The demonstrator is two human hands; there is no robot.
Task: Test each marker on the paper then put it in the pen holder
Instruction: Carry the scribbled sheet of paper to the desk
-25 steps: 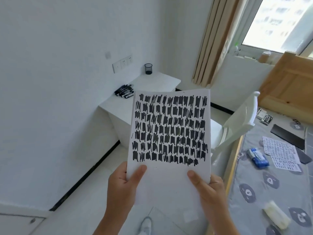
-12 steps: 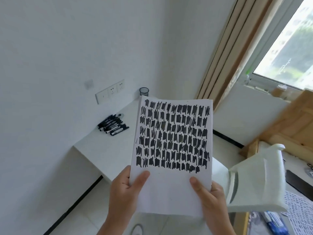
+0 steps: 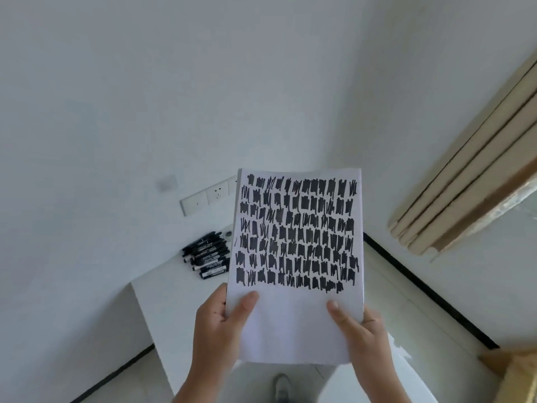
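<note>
Holding the paper (image 3: pixel 296 257) up in front of the camera, both hands grip its lower, unmarked band. The left hand (image 3: pixel 218 330) pinches the bottom left corner, with the thumb laid across the front and the fingers curled behind the sheet. The right hand (image 3: pixel 363 335) pinches the bottom right edge in the same way, thumb on the front. The sheet stands nearly upright, clear of everything below it. Rows of short black scribbles fill its upper part, down to just above the two thumbs. A thin second edge shows along its left side, and I cannot tell whether that is another sheet.

The markers (image 3: pixel 207 254) lie in a loose bundle on the white surface (image 3: pixel 174 301), close to the wall and to the left of the sheet as seen from here. They are black with pale labels and lie side by side, roughly parallel. A small dark round thing sits just beyond them at the sheet's edge, too small to identify.

A white socket panel (image 3: pixel 206 196) is fixed to the wall above the surface. On the right hang the folds of a beige curtain (image 3: pixel 470 181), with black skirting (image 3: pixel 421 286) running along the wall beneath them. A shoe (image 3: pixel 282 388) shows on the pale floor between the forearms.
</note>
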